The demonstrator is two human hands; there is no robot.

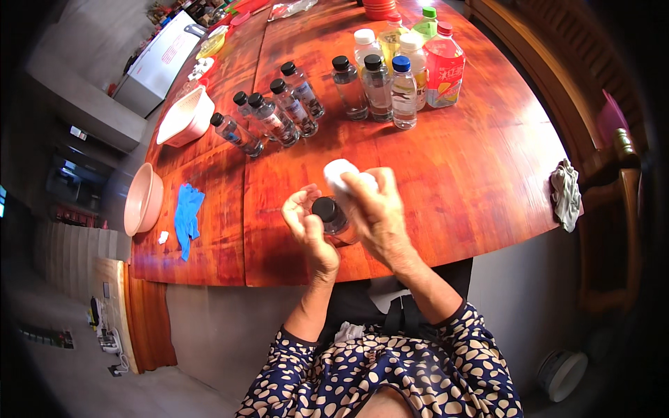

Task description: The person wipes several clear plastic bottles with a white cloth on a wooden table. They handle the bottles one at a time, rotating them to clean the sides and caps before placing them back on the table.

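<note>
Near the front edge of the table, a clear bottle with a black cap point(330, 214) stands between my two hands. My left hand point(311, 233) is beside it on the left, its fingers curved and apart, with nothing seen in them. My right hand point(378, 214) is closed on a white, rounded wad point(339, 171) held above and just right of the cap. Blur hides what the wad is made of. Part of the bottle's body is hidden by my hands.
Several black-capped clear bottles point(284, 104) stand farther off. Behind them to the right are a blue-capped bottle point(404, 97) and a red drink bottle point(444, 66). On the left lie a blue glove point(187, 216), a pink basin point(145, 200) and a pink basket point(189, 120). A grey cloth point(566, 195) hangs over the right edge.
</note>
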